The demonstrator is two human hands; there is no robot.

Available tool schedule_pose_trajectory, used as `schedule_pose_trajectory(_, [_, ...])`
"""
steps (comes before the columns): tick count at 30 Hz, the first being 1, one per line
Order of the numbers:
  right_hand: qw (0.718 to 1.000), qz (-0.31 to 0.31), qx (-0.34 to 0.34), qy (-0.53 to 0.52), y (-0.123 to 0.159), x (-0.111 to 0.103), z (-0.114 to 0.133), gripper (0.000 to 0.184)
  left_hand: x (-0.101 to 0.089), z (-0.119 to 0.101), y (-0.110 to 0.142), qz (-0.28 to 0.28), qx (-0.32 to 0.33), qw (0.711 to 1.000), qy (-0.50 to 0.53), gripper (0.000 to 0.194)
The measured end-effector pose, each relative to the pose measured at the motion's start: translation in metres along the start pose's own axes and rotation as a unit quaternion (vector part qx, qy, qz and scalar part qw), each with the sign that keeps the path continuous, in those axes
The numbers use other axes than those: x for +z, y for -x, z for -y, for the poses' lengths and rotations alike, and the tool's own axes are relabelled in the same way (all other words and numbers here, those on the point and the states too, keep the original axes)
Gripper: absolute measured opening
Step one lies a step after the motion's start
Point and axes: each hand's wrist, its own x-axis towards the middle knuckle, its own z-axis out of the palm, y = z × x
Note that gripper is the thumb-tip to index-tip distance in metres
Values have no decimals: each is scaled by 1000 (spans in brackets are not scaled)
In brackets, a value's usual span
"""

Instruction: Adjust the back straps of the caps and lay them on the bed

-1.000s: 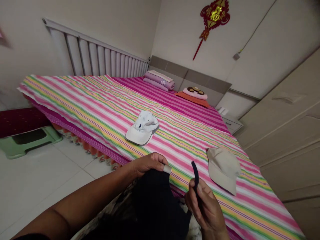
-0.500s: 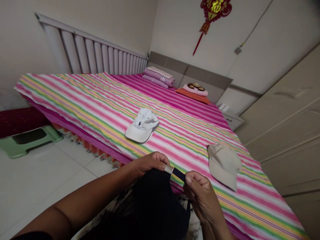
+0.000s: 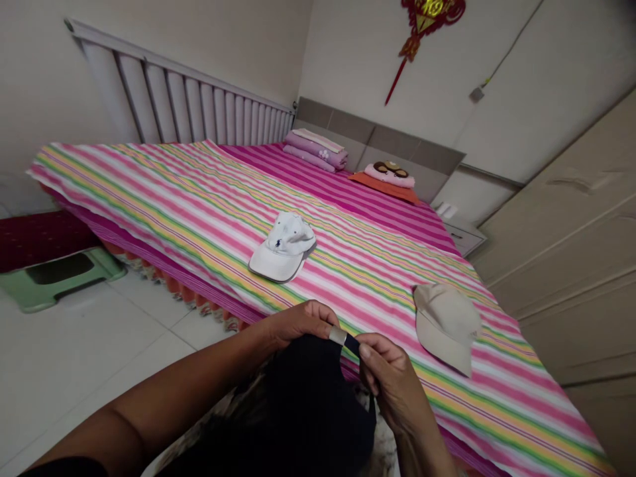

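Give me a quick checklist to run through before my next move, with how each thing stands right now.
1. Left hand gripping the dark cap beside its metal buckle: ok.
2. Right hand pinching the dark strap: ok.
3. Strap lined up with the buckle: ok, it meets the buckle's edge.
4. Strap threaded right through the buckle: cannot tell, the inside is hidden.
5. White cap and beige cap clear of both hands: ok, both lie apart on the striped cover.
6. Dark cap's underside supported: cannot tell, too dark there.
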Motion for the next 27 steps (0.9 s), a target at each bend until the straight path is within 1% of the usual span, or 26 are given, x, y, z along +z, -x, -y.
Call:
schedule_pose_trajectory(6, [999,-1,-23,49,0,0,5,31,1,0,1,-5,-3,1000,-7,25])
schedule_pose_trajectory(12, [1000,6,27,-11,-1,4,7,33,1,0,1,-4,-7,1000,-14,24])
schedule_pose_trajectory(20, [999,6,35,-34,0,6,10,30,1,1,0,-2,-3,1000,-22,24])
schedule_pose_trajectory(24, [998,28,41,-44,-2,5,11,26,1,2,0,-6,-3,1000,-28,26])
schedule_pose_trajectory(27, [997,32,39,-51,-4,6,12,26,2,1,0,-8,-4,999,-38,26])
